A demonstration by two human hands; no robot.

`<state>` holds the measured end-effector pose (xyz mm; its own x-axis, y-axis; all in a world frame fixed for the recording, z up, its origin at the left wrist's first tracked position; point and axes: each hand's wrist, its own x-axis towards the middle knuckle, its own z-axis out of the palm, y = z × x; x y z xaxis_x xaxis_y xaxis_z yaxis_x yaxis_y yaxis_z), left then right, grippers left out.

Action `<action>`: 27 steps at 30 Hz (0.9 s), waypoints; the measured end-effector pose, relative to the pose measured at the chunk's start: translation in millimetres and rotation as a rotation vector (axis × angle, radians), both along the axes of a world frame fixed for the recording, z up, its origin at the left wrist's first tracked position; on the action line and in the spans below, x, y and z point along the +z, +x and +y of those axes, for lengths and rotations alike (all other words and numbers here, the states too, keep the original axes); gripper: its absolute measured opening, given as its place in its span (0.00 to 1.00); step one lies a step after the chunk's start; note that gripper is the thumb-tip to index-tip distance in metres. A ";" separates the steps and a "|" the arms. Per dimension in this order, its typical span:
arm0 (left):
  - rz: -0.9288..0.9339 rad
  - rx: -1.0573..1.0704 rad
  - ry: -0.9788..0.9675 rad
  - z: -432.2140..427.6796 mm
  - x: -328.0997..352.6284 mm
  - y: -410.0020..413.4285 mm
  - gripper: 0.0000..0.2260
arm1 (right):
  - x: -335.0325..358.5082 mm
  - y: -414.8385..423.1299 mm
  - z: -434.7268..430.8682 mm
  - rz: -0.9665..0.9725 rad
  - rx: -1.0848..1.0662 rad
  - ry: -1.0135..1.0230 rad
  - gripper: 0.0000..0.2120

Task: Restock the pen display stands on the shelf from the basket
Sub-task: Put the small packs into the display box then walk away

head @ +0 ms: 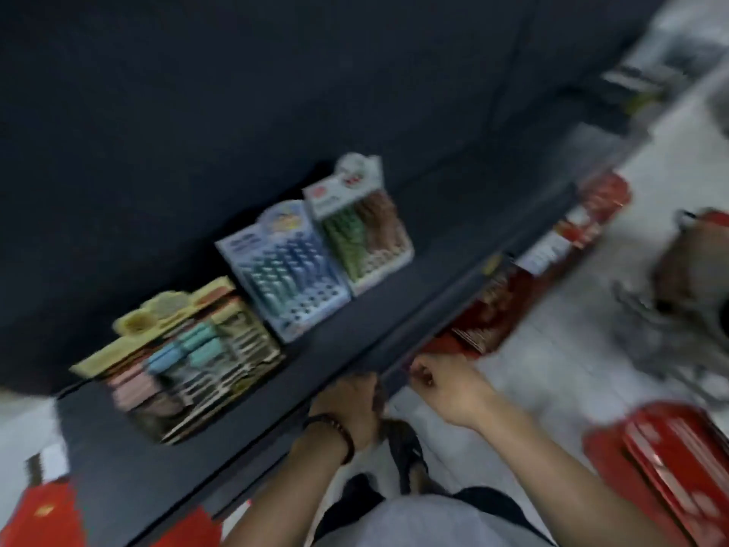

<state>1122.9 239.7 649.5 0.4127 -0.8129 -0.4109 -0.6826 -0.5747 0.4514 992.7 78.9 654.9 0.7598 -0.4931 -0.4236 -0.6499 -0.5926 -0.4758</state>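
Pen display stands (288, 270) stood three in a row on the dark shelf (355, 333). At its front edge were the left hand (351, 404) and right hand (445, 392), fingers curled (blur hid whether either pinched anything).

Three pen display stands are on one dark shelf (355, 321): one yellow stand (177, 361), one blue stand (282, 270) and one white stand (361, 223). Two hands show, one left hand (355, 404) and one right hand (445, 388), with one beaded bracelet (335, 428). One red basket (662, 467) shows at lower right. The red packs (485, 317) under the shelf are too blurred to count.
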 end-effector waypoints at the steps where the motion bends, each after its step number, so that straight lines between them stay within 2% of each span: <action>1: 0.001 -0.114 0.031 -13.1 -5.2 -13.4 0.08 | -5.8 -33.4 -0.6 0.048 -0.078 0.019 0.09; 6: -0.050 -0.635 0.122 -76.1 -19.2 -107.0 0.12 | -10.1 -215.1 -1.0 0.288 -0.493 0.093 0.21; 10: -0.122 -0.876 0.132 -116.0 -18.4 -197.7 0.12 | -5.1 -331.5 7.4 0.284 -0.791 0.136 0.26; 13: -0.134 -0.999 0.143 -149.1 -17.6 -273.4 0.12 | -2.0 -407.8 10.5 0.248 -0.935 0.160 0.26; 21: -0.011 -0.930 0.175 -221.2 -42.1 -490.4 0.09 | -5.7 -627.5 -16.9 0.149 -1.167 0.142 0.24; 27: 0.080 -0.900 0.276 -261.0 -68.9 -593.6 0.06 | -27.1 -724.3 -51.2 0.204 -1.269 0.269 0.22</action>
